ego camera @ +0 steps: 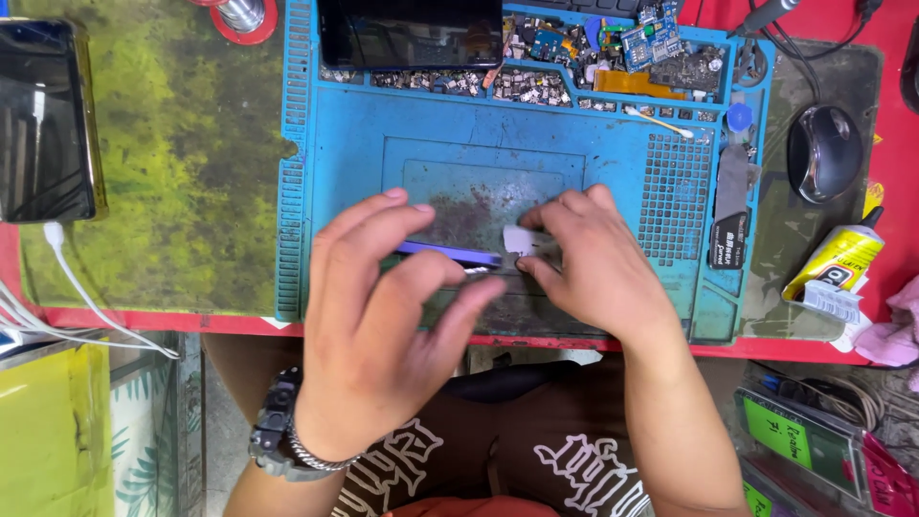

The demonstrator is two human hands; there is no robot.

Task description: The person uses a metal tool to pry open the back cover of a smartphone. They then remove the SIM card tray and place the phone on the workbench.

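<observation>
My left hand [383,316] grips a slim device with a purple-blue edge [450,253], held edge-up over the blue work mat [335,144]; my palm hides most of it. My right hand [589,263] presses a small white flat piece [522,238] against the device's right end, pinched between thumb and fingers. A short metal tip [476,271] shows just under the device near my left thumb. Both hands meet at the mat's front middle.
A dark phone [412,33] lies at the mat's back, beside trays of small metal parts [498,84] and circuit boards [651,43]. Another phone [43,120] lies far left on a charging cable. A mouse [823,153] and glue tube [838,260] sit right.
</observation>
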